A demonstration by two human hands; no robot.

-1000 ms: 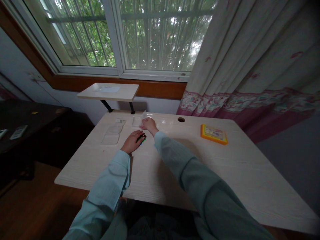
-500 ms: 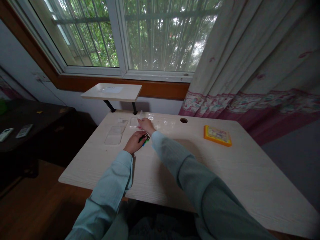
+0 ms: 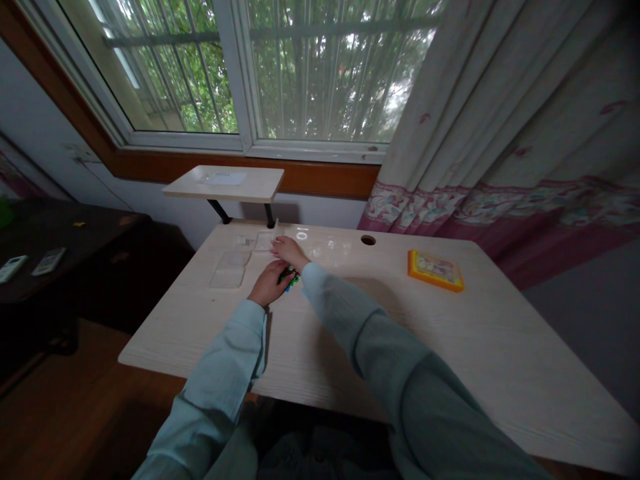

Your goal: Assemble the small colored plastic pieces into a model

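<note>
My right hand (image 3: 291, 251) reaches across to the far side of the table, its fingers closed on the near right edge of a small clear plastic box (image 3: 265, 241). The box's lid stands raised at its right side. Nearer to me, my left hand (image 3: 270, 283) curls around a cluster of small green, blue and dark pieces (image 3: 291, 279), partly covered by the fingers. Their exact kind is too small to make out. Another clear plastic box (image 3: 227, 277) lies opened flat to the left of my left hand.
A yellow-orange flat case (image 3: 435, 271) lies on the right of the pale wooden table (image 3: 440, 360). A raised shelf (image 3: 260, 183) holds a paper at the back left. There is a round cable hole (image 3: 368, 240) near the back edge. Two remotes lie on a dark cabinet (image 3: 100, 247).
The small clear box has shifted a little to the left and away, along with my right hand. My left hand stays by the small pieces, showing slightly more of them.
</note>
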